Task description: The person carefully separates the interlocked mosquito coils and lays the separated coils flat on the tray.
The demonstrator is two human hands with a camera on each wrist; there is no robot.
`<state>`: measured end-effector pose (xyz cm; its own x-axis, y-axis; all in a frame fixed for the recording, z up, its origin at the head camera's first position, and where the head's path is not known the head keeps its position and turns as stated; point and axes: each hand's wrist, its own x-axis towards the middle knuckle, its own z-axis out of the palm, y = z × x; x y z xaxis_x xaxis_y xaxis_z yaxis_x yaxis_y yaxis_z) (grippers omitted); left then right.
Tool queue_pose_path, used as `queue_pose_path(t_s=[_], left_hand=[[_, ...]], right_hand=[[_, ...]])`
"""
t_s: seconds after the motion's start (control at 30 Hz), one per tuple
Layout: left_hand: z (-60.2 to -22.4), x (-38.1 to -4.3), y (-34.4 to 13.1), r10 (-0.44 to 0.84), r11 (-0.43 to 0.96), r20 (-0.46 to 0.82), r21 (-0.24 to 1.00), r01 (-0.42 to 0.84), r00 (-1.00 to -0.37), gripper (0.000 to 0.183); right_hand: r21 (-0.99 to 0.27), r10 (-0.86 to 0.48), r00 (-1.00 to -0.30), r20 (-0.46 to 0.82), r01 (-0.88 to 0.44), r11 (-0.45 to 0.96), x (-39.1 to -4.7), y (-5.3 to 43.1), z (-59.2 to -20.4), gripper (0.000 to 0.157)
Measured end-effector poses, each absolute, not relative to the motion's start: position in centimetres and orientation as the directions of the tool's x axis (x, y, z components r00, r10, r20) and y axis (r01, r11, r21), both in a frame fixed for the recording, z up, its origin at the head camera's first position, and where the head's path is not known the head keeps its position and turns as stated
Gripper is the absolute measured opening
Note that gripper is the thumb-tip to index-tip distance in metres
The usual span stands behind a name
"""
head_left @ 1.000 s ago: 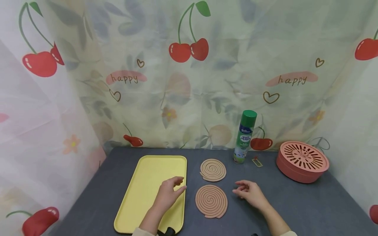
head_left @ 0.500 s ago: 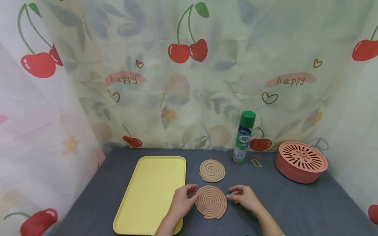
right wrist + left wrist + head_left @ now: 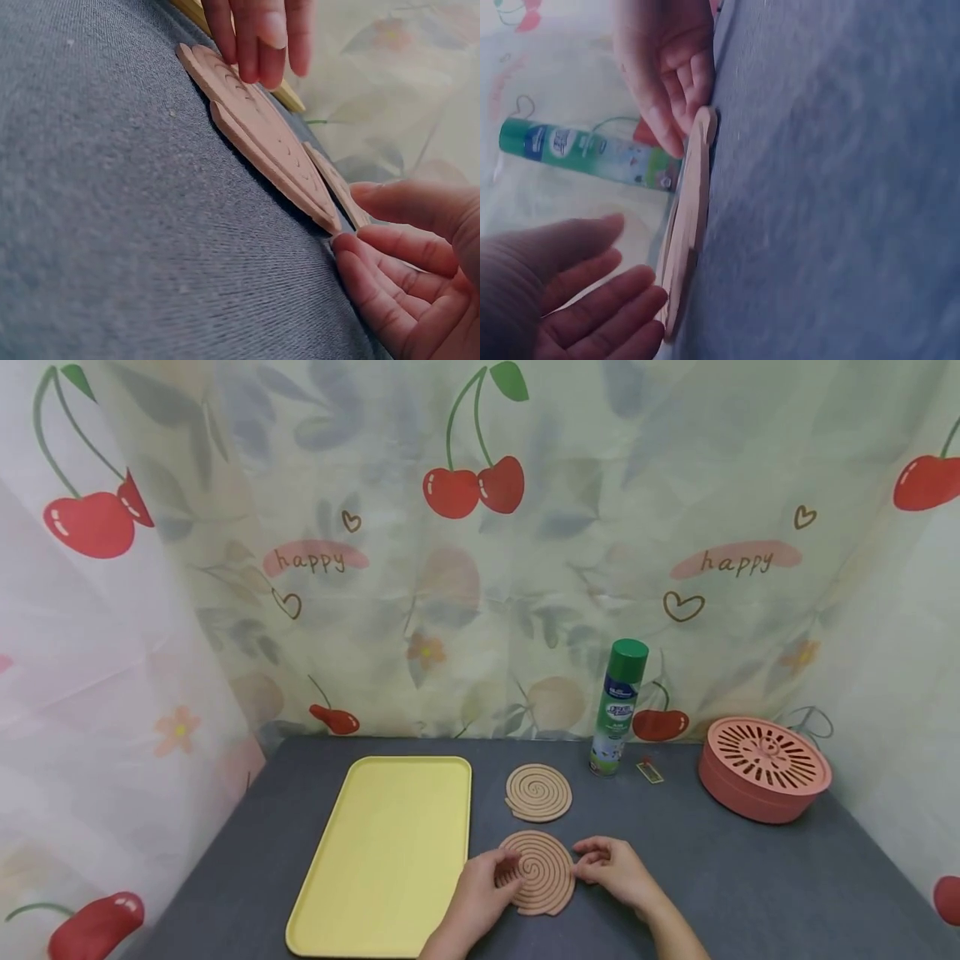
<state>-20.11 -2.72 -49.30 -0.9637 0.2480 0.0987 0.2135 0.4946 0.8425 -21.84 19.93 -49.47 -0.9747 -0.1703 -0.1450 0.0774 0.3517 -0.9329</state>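
A brown spiral mosquito coil (image 3: 549, 878) lies flat on the dark table, nearer me than a second coil (image 3: 538, 792). My left hand (image 3: 480, 889) is over the left part of the near coil, thumb and fingers apart. At its right edge is my right hand (image 3: 613, 870). In the right wrist view the fingertips (image 3: 346, 244) of that hand meet the edge of the coil (image 3: 262, 142), with the thumb above and apart. The left wrist view has the coil (image 3: 686, 225) edge-on between both hands, still low on the cloth.
A yellow tray (image 3: 382, 860) lies to the left of the coils. At the back stand a green spray can (image 3: 618, 708) and, further right, a pink round box (image 3: 765, 772) with a slotted lid. A small metal piece (image 3: 649, 771) lies beside the can.
My left hand has moved right from above the tray to over the near coil. My right hand has come left and slightly nearer me, to the coil's right edge. The coils have stayed put.
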Motion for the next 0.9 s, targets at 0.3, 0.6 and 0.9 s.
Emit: queue_pose_path(t_s=[0.3, 0.6, 0.9], left_hand=[[-49.8, -19.1, -2.4, 0.392, 0.596, 0.149, 0.71, 0.374, -0.908, 0.036], [-50.1, -18.6, -1.9, 0.4, 0.649, 0.191, 0.631, 0.425, -0.896, 0.036], [-50.1, -18.6, -1.6, 0.404, 0.675, 0.197, 0.594, 0.437, -0.893, 0.036]], right_hand=[[-0.935, -0.131, -0.982, -0.135, 0.083, 0.344, -21.6, 19.7, -49.7, 0.04], [-0.931, -0.077, -0.985, -0.156, 0.12, 0.344, -21.6, 19.4, -49.8, 0.033], [-0.936, -0.03, -0.984, -0.176, 0.158, 0.313, -21.4, 19.1, -49.9, 0.033]])
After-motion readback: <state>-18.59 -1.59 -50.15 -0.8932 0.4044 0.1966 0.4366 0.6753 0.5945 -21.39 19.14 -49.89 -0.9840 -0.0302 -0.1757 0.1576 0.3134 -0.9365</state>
